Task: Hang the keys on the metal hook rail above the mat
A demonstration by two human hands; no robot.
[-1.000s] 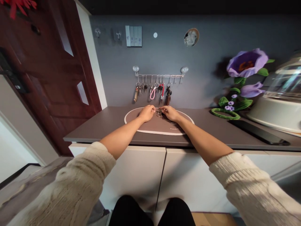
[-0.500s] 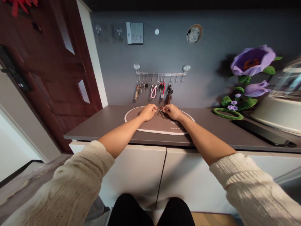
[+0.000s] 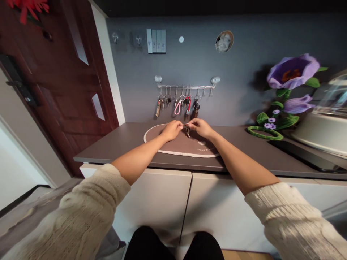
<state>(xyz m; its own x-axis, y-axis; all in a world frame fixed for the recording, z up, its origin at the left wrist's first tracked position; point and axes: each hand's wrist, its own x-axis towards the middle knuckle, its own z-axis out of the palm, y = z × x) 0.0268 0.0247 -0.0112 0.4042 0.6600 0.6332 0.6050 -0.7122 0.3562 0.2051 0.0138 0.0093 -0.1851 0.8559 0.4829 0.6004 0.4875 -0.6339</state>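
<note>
Metal keychain between the two hands, over the mat; it lay just left of the right hand and just right of the left hand, its lower part hanging below the right fingertips. Both forearms reached forward and converged, knuckles up, wrists low over the mat. Right hand: thumb and fingers pinched together, grasping the keychain near its top. Left hand: fingers curled, tips at the keychain's upper end; too small to tell whether they gripped it.

Beneath both, a brown mat with a pale rim, flat on the desk. Behind the hands, on the grey wall, a clear hook rail carried several hanging key sets, one with a pink loop. To the right, a purple flower ornament stood by a glass-topped appliance; a black phone lay flat in front.
</note>
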